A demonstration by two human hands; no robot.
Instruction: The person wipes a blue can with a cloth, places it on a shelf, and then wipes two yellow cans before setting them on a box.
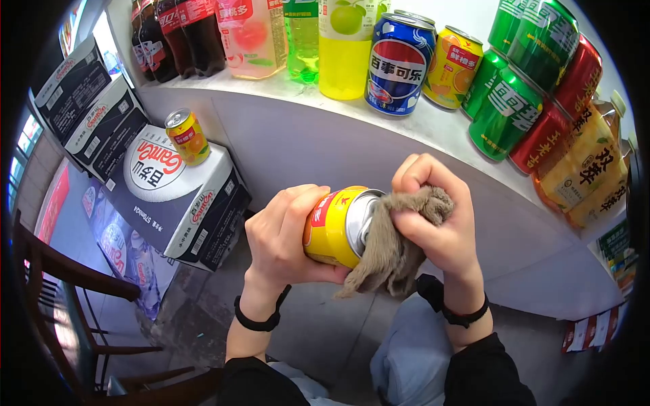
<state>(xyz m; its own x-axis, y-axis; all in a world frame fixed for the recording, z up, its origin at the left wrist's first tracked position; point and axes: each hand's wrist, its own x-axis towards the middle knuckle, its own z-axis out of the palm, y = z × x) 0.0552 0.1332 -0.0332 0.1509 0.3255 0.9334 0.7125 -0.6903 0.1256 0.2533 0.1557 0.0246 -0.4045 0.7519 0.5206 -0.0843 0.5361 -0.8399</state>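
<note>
The yellow cylindrical can point(333, 233) is in mid-air, long axis sideways, shiny metal top facing right; the left hand point(279, 231) clasps its body, the right hand point(443, 220) grips fuzzy brown cloth point(393, 247) at the rim, before the smooth white desk point(284, 139).

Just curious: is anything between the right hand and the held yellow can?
Yes: a brown cloth in the right hand lies between it and the top of the yellow can. The left hand grips that can directly.
</note>
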